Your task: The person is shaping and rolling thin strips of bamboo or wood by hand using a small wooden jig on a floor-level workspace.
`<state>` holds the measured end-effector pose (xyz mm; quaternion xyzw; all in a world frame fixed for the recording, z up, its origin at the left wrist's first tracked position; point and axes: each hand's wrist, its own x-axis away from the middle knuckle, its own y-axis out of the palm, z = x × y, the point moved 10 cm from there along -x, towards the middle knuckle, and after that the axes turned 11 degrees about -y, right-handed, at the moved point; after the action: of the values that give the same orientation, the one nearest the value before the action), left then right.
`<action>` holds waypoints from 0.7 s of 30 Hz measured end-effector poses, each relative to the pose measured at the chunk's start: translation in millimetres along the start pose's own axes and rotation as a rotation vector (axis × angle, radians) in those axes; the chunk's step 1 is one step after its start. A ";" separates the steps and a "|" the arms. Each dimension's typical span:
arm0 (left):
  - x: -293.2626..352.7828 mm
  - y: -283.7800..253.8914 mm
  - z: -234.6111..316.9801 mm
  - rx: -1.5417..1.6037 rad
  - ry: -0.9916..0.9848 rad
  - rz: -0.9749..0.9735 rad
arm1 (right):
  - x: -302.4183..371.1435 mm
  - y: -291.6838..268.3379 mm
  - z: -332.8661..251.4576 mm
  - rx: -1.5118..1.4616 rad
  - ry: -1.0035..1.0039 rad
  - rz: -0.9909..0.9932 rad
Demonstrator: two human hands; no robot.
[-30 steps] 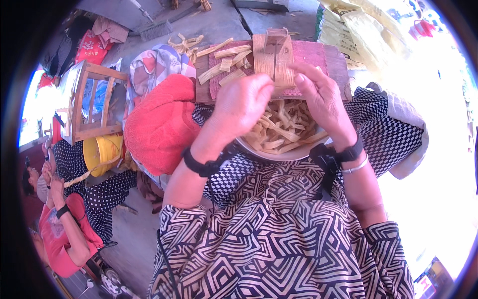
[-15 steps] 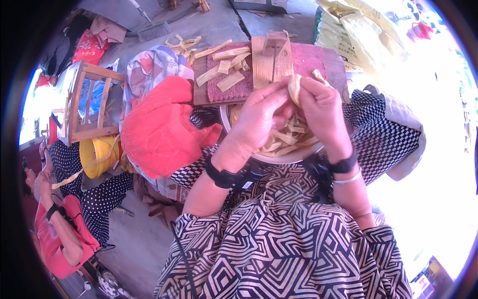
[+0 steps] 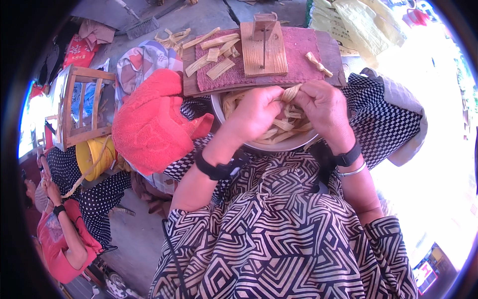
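Since half a second ago both hands have drawn nearer, off the board and over the bowl. The left hand and right hand pinch one pale tan strip between them, fingers curled shut on it; the fingertips are hidden behind the knuckles. The white bowl lies beneath, its heap of strips mostly covered by the hands. At 12 o'clock beyond sits the wooden board with a red mat, a small wooden block tool and loose strips. At 9 o'clock lies a red towel.
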<state>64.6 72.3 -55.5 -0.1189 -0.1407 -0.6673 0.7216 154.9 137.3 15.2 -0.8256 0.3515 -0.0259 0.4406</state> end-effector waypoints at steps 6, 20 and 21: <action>26.5 7.0 59.0 -0.518 0.566 0.437 | 64.3 89.3 47.9 -1.438 0.929 0.002; -4.0 0.9 31.6 -0.275 0.186 0.414 | 15.1 -9.8 17.3 -0.345 0.087 0.300; -9.5 5.1 18.2 -0.009 0.086 0.299 | 18.7 -15.6 16.9 -0.246 0.071 0.332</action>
<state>68.2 88.1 -41.9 -0.1132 -0.0874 -0.5577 0.8176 183.6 143.7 11.5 -0.8025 0.4984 0.0611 0.3222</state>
